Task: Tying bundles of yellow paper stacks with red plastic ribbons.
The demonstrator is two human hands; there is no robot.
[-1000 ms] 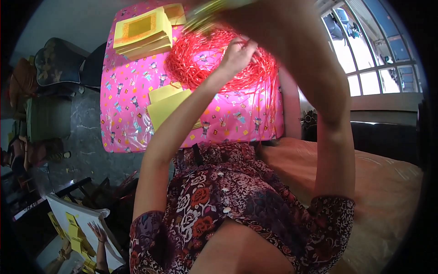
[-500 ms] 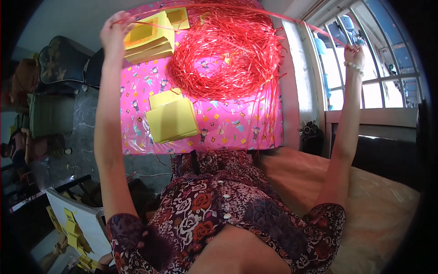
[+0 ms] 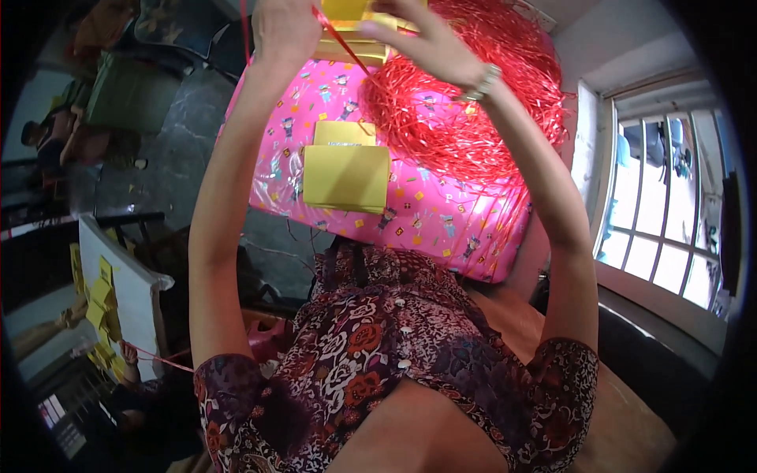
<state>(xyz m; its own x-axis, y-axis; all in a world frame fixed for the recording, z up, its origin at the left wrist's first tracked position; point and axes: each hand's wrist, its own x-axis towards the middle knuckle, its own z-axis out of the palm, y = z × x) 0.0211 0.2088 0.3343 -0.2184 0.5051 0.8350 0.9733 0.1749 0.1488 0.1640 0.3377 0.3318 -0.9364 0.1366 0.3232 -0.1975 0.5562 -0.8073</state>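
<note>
While the left hand [image 3: 285,35] grips red ribbon [image 3: 344,43] with curled fingers, the right hand [image 3: 430,43], spread beside it, looks empty.

Slanting red strand [image 3: 341,39] by yellow stack [image 3: 372,54]

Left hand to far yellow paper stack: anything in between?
Yes, a red ribbon strand: it slants from beside the left hand across the front of the yellow paper stack. Nothing else visible between them; depth is hard to judge.
</note>
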